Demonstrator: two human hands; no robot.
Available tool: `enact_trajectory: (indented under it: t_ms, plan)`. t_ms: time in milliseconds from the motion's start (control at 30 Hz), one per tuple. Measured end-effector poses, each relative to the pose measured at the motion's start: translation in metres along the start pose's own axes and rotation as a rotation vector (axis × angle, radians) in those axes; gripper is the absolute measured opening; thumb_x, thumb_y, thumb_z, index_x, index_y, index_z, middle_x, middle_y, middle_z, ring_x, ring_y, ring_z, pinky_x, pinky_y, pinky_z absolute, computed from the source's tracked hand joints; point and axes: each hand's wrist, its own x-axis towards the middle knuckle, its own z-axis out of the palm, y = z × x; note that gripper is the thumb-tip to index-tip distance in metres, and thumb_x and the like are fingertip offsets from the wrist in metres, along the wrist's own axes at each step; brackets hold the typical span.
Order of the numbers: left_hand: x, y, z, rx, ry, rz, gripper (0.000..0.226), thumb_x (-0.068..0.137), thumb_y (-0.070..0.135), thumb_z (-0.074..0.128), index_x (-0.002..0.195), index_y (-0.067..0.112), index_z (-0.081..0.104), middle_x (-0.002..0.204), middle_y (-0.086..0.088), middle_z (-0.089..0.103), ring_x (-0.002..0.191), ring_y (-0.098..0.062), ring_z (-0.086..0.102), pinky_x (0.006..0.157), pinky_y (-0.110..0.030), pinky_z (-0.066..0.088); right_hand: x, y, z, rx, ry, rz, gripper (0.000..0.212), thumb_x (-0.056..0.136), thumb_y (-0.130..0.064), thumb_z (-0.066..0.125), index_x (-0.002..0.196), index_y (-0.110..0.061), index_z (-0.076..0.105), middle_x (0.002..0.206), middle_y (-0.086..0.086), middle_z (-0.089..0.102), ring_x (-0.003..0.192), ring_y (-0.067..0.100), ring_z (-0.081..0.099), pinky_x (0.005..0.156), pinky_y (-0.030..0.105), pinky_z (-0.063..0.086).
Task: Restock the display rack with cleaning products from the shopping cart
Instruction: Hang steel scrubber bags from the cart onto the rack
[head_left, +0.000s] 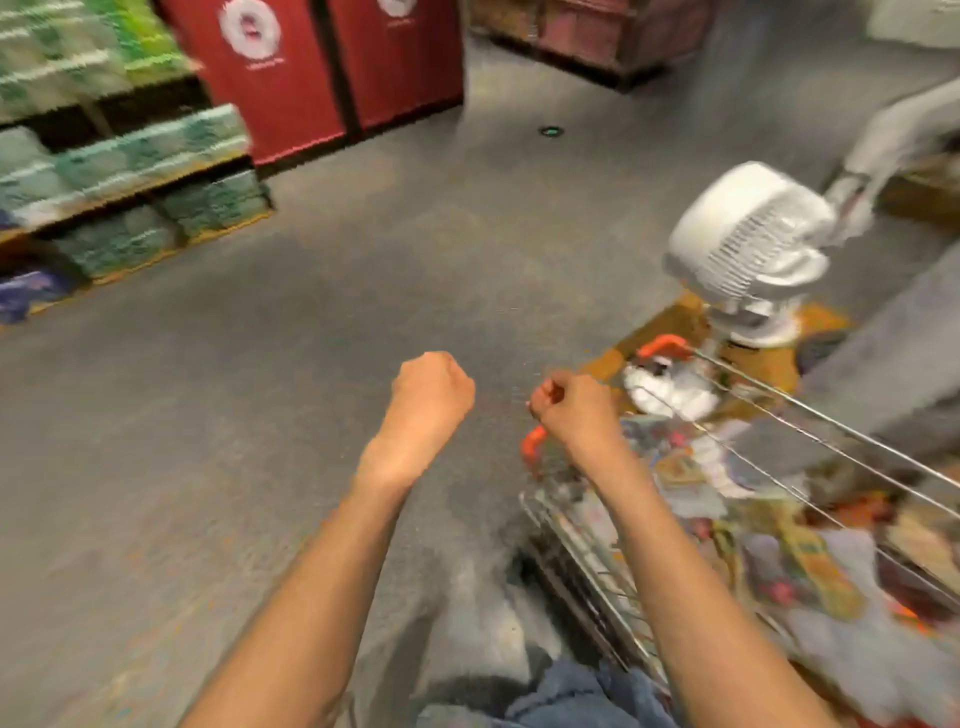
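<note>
Beside the shopping cart (727, 519), left hand (431, 387) and right hand (571, 405) hang fisted, gripping nothing

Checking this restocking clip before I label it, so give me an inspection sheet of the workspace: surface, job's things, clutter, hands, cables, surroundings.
Surface: grey floor, bare ahead of the person.
Job's things: wire cart at right, full of blurred packages; rack at far left, stacked with green packs.
Clutter: white fan beyond the cart.
Hands: left hand curled, holding nothing; right hand curled above the cart's corner, too blurred to tell whether it pinches anything.
Cables: nothing seen.
Surroundings: red panels at the back; another person's pale sleeve at upper right.
</note>
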Motion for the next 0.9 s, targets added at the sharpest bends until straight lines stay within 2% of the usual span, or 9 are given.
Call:
enact_trajectory:
  t_ms: [100, 267, 367, 467, 567, 633, 700, 800, 900]
  plan:
    - [0.006, 0.07, 0.05, -0.011, -0.099, 0.153, 0.026, 0.088, 0.008, 0.047, 0.098, -0.004, 0.068, 0.105, -0.024, 0.066, 0.104, -0.036, 0.06, 0.088, -0.038, 0.045, -0.004, 0.079, -0.064, 0.0, 0.198, 0.176, 0.014, 0.084, -0.009, 0.055, 0.086, -0.002, 0.068, 0.09, 0.021, 0.069, 0.09, 0.034, 0.062, 0.071, 0.033, 0.037]
    - [0.003, 0.137, 0.119, -0.03, -0.29, 0.323, 0.036, 0.089, 0.016, 0.042, 0.092, -0.011, 0.065, 0.097, -0.033, 0.063, 0.095, -0.039, 0.061, 0.077, -0.041, 0.041, -0.022, 0.172, -0.124, 0.162, 0.39, 0.432, 0.015, 0.075, -0.007, 0.062, 0.061, -0.011, 0.066, 0.067, 0.014, 0.067, 0.072, 0.031, 0.064, 0.072, 0.043, 0.052]
    - [0.015, 0.159, 0.157, -0.058, -0.39, 0.353, 0.023, 0.085, 0.006, 0.052, 0.064, -0.001, 0.058, 0.067, -0.021, 0.059, 0.065, -0.031, 0.056, 0.063, -0.033, 0.041, -0.041, 0.202, -0.141, 0.26, 0.447, 0.565, 0.03, 0.075, -0.003, 0.063, 0.053, -0.021, 0.055, 0.056, -0.004, 0.057, 0.066, 0.02, 0.057, 0.066, 0.029, 0.047]
    - [0.026, 0.177, 0.198, -0.097, -0.523, 0.319, 0.039, 0.084, 0.005, 0.053, 0.048, 0.011, 0.039, 0.049, -0.004, 0.037, 0.047, -0.014, 0.035, 0.04, -0.017, 0.028, -0.057, 0.234, -0.149, 0.326, 0.539, 0.702, 0.023, 0.076, -0.003, 0.063, 0.056, -0.012, 0.057, 0.057, -0.001, 0.054, 0.062, 0.016, 0.053, 0.061, 0.026, 0.042]
    - [0.048, 0.178, 0.241, -0.141, -0.621, 0.163, 0.022, 0.086, 0.011, 0.054, 0.075, -0.005, 0.065, 0.076, -0.024, 0.064, 0.076, -0.033, 0.063, 0.063, -0.027, 0.05, -0.065, 0.265, -0.14, 0.387, 0.568, 0.831, 0.031, 0.081, 0.001, 0.06, 0.055, -0.016, 0.054, 0.059, -0.003, 0.053, 0.06, 0.012, 0.051, 0.055, 0.021, 0.041]
    - [0.061, 0.169, 0.261, -0.109, -0.657, 0.072, 0.029, 0.088, 0.013, 0.054, 0.101, -0.011, 0.063, 0.103, -0.028, 0.064, 0.098, -0.039, 0.063, 0.08, -0.039, 0.051, -0.066, 0.279, -0.126, 0.423, 0.544, 0.888, 0.021, 0.082, 0.001, 0.058, 0.062, -0.008, 0.06, 0.062, -0.002, 0.056, 0.06, 0.013, 0.052, 0.05, 0.02, 0.043]
    - [0.065, 0.162, 0.279, -0.054, -0.684, 0.053, 0.031, 0.091, 0.012, 0.049, 0.109, -0.011, 0.06, 0.112, -0.028, 0.062, 0.105, -0.04, 0.06, 0.086, -0.041, 0.049, -0.064, 0.294, -0.113, 0.431, 0.55, 0.954, 0.013, 0.083, -0.006, 0.061, 0.07, -0.003, 0.062, 0.062, 0.003, 0.056, 0.06, 0.016, 0.052, 0.055, 0.024, 0.045]
    - [0.057, 0.164, 0.315, 0.027, -0.805, 0.073, 0.033, 0.092, 0.012, 0.047, 0.115, -0.008, 0.059, 0.119, -0.025, 0.06, 0.111, -0.038, 0.056, 0.088, -0.034, 0.048, -0.067, 0.327, -0.09, 0.472, 0.622, 1.076, 0.026, 0.083, -0.012, 0.06, 0.059, -0.005, 0.055, 0.061, 0.013, 0.052, 0.063, 0.023, 0.052, 0.061, 0.04, 0.047]
    - [0.035, 0.174, 0.354, 0.043, -0.949, 0.103, 0.031, 0.091, 0.012, 0.048, 0.112, -0.007, 0.061, 0.116, -0.021, 0.063, 0.108, -0.036, 0.059, 0.083, -0.03, 0.048, -0.076, 0.35, -0.072, 0.64, 0.697, 1.252, 0.021, 0.081, -0.004, 0.063, 0.062, -0.006, 0.054, 0.062, 0.013, 0.054, 0.061, 0.025, 0.055, 0.057, 0.033, 0.046]
